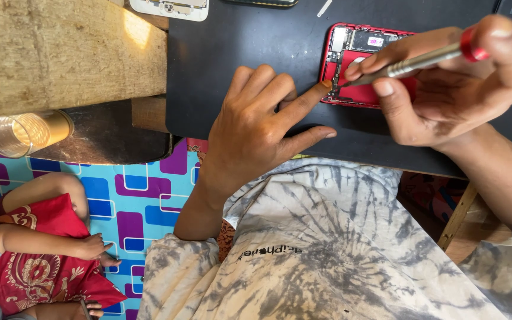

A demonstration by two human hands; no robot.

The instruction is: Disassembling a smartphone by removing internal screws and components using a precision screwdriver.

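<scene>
An opened red phone (351,53) lies on a black mat (256,53), its inner boards showing. My left hand (256,124) rests on the mat, and its index fingertip presses the phone's lower left corner. My right hand (445,83) grips a silver screwdriver (410,62) with a red cap. The tool's tip touches the phone's left edge, right beside my left fingertip. My right hand hides the phone's right half.
A wooden block (60,53) lies at the left, with a glass jar (22,133) below it. A white phone part (170,9) sits at the top edge. Another person in red cloth (37,255) lies on the patterned floor mat (131,201).
</scene>
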